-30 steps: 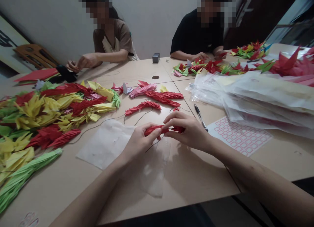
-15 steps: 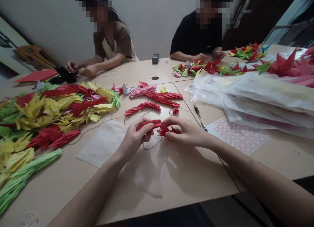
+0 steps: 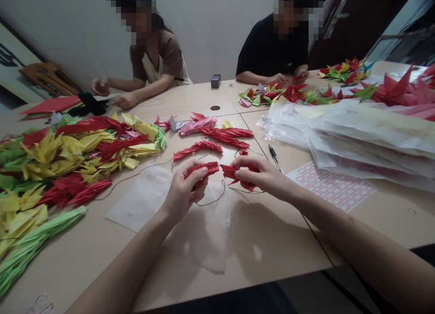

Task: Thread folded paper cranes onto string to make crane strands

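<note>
My left hand (image 3: 185, 189) is closed around a red folded-paper bundle (image 3: 211, 167), its end poking out past the thumb toward the right. Facing it across a narrow gap, my right hand (image 3: 263, 174) pinches red folded paper (image 3: 228, 171) with pointed tips, partly hidden by the fingers. A dark thread (image 3: 221, 192) loops below and between the hands. Just beyond them lie a curved strand of stacked red paper (image 3: 197, 148), a longer red strand (image 3: 228, 133) and a small red piece (image 3: 243, 152). A thin translucent plastic bag (image 3: 136, 200) lies under my hands.
A big heap of yellow, green and red folded-paper strands (image 3: 71, 146) covers the left side. On the right are stacked plastic bags (image 3: 367, 137), a sticker sheet (image 3: 335, 187) and a pen (image 3: 274, 157). Two people sit opposite; a small grey box (image 3: 215, 81) stands between them.
My hands have drawn slightly apart, opening a gap between the red pieces. The paper in my right hand has turned its tip leftward. The left person's hand has lifted off the dark object.
</note>
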